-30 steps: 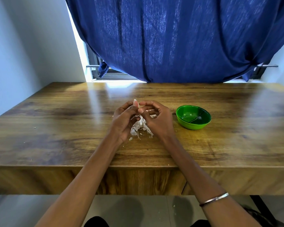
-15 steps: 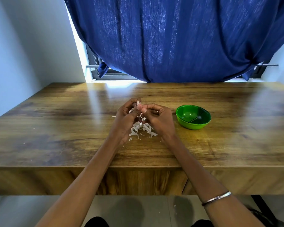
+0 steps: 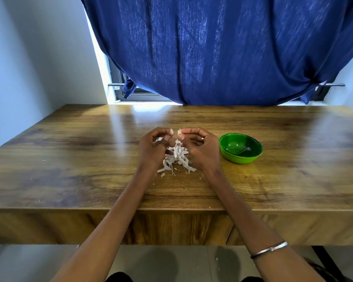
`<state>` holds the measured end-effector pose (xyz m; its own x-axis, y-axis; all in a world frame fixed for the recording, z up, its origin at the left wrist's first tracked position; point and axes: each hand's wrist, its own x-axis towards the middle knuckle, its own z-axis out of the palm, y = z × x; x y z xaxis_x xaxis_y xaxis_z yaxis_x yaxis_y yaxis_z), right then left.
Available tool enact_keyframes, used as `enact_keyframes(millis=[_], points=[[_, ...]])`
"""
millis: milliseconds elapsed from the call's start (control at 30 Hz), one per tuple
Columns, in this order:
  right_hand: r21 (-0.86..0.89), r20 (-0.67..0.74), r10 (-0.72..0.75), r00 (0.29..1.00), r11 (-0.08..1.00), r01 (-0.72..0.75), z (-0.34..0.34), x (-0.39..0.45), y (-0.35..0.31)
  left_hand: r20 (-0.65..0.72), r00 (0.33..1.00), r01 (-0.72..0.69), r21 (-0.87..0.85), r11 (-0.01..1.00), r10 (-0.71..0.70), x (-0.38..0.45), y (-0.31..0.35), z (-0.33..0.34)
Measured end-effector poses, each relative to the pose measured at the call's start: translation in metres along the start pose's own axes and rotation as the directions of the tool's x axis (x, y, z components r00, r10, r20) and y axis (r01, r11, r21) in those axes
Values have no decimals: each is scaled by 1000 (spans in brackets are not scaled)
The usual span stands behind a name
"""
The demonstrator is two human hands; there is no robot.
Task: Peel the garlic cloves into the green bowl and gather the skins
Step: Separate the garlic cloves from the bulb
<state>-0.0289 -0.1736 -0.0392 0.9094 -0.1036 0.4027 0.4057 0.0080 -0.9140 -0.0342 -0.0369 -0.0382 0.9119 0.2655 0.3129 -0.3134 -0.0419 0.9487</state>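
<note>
A heap of white garlic skins point(image 3: 176, 157) lies on the wooden table point(image 3: 69, 159) between my two hands. My left hand point(image 3: 154, 148) has curled fingers and pinches a small white piece point(image 3: 171, 131) at its fingertips. My right hand point(image 3: 200, 147) pinches another small white garlic piece point(image 3: 179, 132) just beside it, a narrow gap between the two. Both hands hover over the far side of the heap. The green bowl point(image 3: 240, 148) stands to the right of my right hand; I see no cloves in it.
A dark blue curtain point(image 3: 222, 49) hangs behind the table's far edge, over a window. Small skin crumbs are scattered on the table near the heap. The table's front edge runs across the view below my forearms.
My fingertips, which held one piece together, have drawn slightly apart, each now with a white piece. More of the skin heap shows between the hands.
</note>
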Motion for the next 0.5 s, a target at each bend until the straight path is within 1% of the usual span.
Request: enact_keyframes(millis=[100,133,200,333,433,500], points=[[-26,-31,-28,999,999,28,-2,1,1,-45,990,-122,184,975,133,1,-3,1],[-32,-32,-35,999,999,34,-2,1,1,-42,984,-160,212,964,173,0,-3,2],[-41,-28,-44,999,998,43,-3,0,0,-11,981,-190,180,965,195,0,-2,3],[-44,-21,-63,998,997,62,-3,1,1,29,986,-166,116,979,164,0,1,1],[-44,-12,-73,997,996,72,-3,1,2,68,995,-75,37,997,72,-1,3,1],[-41,8,-73,997,996,74,-4,1,2,107,994,-35,14,999,33,-1,4,2]])
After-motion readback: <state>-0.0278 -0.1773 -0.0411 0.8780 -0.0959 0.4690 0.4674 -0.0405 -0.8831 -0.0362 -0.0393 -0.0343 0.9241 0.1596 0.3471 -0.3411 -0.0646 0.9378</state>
